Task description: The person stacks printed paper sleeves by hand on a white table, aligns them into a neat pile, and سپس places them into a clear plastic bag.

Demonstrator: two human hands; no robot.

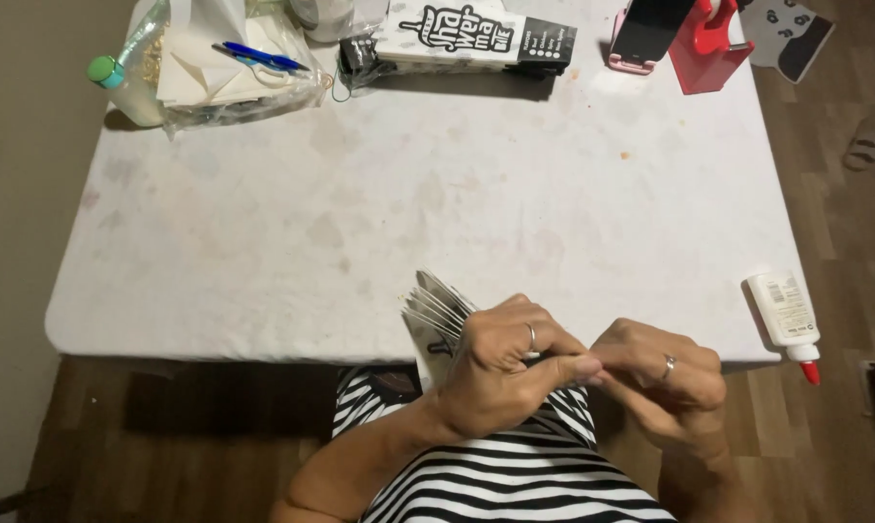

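Observation:
My left hand (503,363) grips a stack of several white folded paper pieces (434,308) at the near edge of the white table (360,213). The pieces fan out to the upper left of my fingers. My right hand (662,373) is curled next to the left one, its fingertips meeting the left thumb over something too small to make out. Both hands wear a ring. Below them lies my striped black-and-white clothing.
A white glue bottle (786,312) with a red cap lies at the table's right edge. At the back stand a black-and-white box (476,37), a plastic bag with paper and blue pens (234,58), a green-capped bottle (122,82), a phone (645,34) and a red tape dispenser (713,44).

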